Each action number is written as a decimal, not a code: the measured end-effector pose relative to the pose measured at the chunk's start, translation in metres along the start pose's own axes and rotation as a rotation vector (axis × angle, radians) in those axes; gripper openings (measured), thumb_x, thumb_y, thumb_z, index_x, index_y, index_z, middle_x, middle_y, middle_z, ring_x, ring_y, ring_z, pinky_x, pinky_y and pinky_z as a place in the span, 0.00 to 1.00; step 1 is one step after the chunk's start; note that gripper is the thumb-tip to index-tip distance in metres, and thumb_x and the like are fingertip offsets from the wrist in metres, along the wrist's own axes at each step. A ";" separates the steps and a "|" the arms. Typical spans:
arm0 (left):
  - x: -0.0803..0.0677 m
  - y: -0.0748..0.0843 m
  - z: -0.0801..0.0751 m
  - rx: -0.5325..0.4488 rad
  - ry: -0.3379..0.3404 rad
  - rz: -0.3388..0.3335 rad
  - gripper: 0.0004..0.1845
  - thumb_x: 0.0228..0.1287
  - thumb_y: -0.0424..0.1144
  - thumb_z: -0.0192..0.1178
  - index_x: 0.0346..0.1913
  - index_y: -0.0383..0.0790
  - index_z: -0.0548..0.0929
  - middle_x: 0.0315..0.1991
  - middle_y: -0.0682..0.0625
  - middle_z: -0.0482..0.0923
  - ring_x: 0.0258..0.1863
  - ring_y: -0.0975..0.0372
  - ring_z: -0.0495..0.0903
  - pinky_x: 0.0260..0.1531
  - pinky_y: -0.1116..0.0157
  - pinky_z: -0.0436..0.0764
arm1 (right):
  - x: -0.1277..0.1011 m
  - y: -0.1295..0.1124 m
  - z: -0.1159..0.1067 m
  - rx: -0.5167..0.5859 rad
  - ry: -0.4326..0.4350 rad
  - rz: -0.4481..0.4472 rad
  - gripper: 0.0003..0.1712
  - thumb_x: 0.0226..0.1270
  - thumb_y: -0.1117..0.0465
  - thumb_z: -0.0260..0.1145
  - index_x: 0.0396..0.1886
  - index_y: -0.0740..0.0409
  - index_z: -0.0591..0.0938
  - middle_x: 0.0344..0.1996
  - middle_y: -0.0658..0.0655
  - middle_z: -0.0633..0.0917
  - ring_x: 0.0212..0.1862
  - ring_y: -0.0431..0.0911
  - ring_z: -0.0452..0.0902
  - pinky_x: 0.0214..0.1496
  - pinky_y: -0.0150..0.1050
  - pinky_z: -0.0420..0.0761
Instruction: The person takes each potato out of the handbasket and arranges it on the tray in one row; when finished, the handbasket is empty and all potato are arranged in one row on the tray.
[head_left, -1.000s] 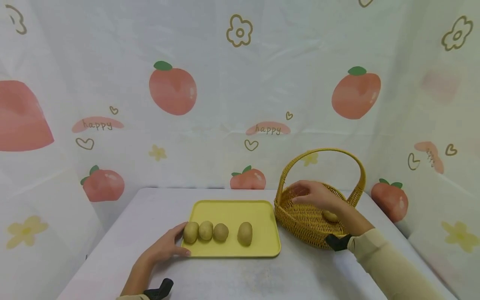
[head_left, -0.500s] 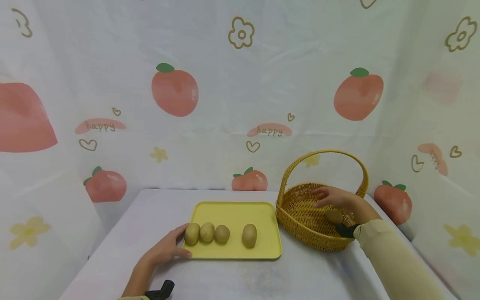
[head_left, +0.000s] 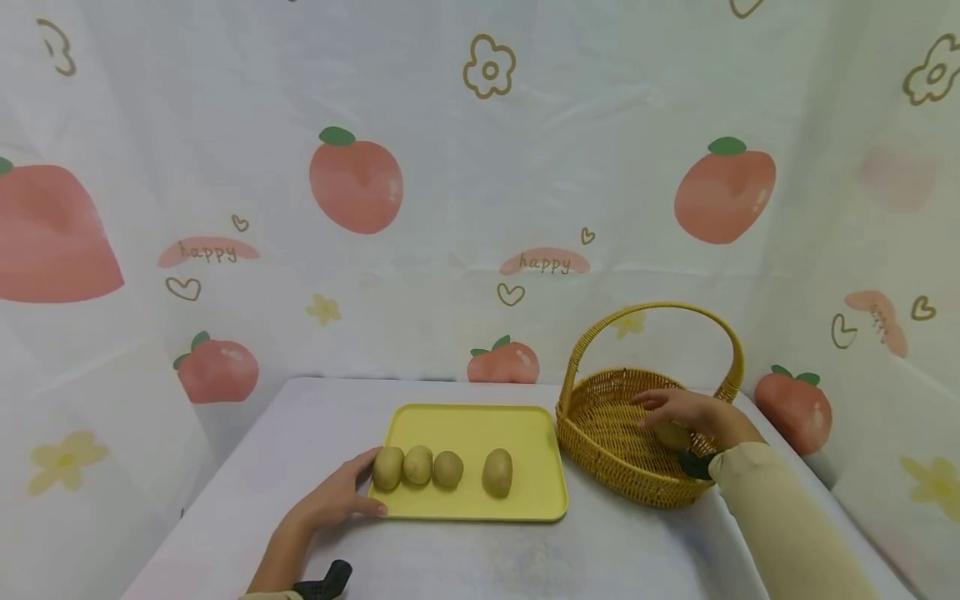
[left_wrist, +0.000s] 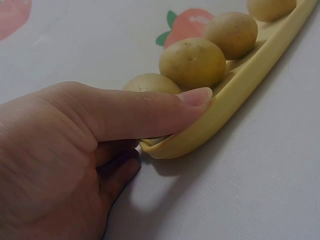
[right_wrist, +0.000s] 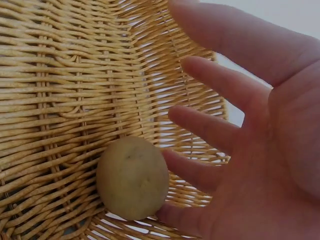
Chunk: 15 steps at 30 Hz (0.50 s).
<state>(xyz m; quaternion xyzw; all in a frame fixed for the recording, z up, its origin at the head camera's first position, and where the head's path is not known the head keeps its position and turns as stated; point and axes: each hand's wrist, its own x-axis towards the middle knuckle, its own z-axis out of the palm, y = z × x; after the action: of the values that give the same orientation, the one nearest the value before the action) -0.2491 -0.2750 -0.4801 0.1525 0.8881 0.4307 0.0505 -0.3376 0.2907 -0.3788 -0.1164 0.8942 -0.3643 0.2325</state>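
A yellow tray (head_left: 472,421) lies on the table with several potatoes (head_left: 447,468) in a row. My left hand (head_left: 330,500) rests at the tray's near left corner, thumb (left_wrist: 150,112) laid along the tray rim (left_wrist: 235,95) beside the nearest potato (left_wrist: 192,62). To the right stands a wicker basket (head_left: 607,433) with a hoop handle. My right hand (head_left: 686,410) is inside the basket (right_wrist: 70,80), fingers (right_wrist: 215,127) spread, just beside one potato (right_wrist: 132,177) lying on the weave; whether they touch it is unclear.
The white table (head_left: 600,550) is backed by a cloth printed with peaches (head_left: 356,179). A black strap piece (head_left: 326,579) shows at my left wrist. Bare table surface lies in front of the tray and basket.
My right hand has drawn back from the basket's far left side to its near right side, over the potato. The left hand and the tray stay put.
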 end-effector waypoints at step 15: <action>0.000 0.000 -0.001 0.004 -0.006 0.034 0.54 0.43 0.43 0.77 0.71 0.24 0.58 0.70 0.29 0.58 0.69 0.37 0.56 0.68 0.43 0.53 | 0.007 0.000 0.010 -0.143 -0.002 0.069 0.29 0.59 0.60 0.69 0.60 0.68 0.77 0.60 0.72 0.72 0.57 0.62 0.70 0.50 0.56 0.79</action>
<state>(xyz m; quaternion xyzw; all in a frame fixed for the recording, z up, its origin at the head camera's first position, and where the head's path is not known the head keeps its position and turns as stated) -0.2491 -0.2756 -0.4799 0.1690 0.8861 0.4293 0.0453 -0.3384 0.2823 -0.3867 -0.1020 0.9212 -0.2911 0.2371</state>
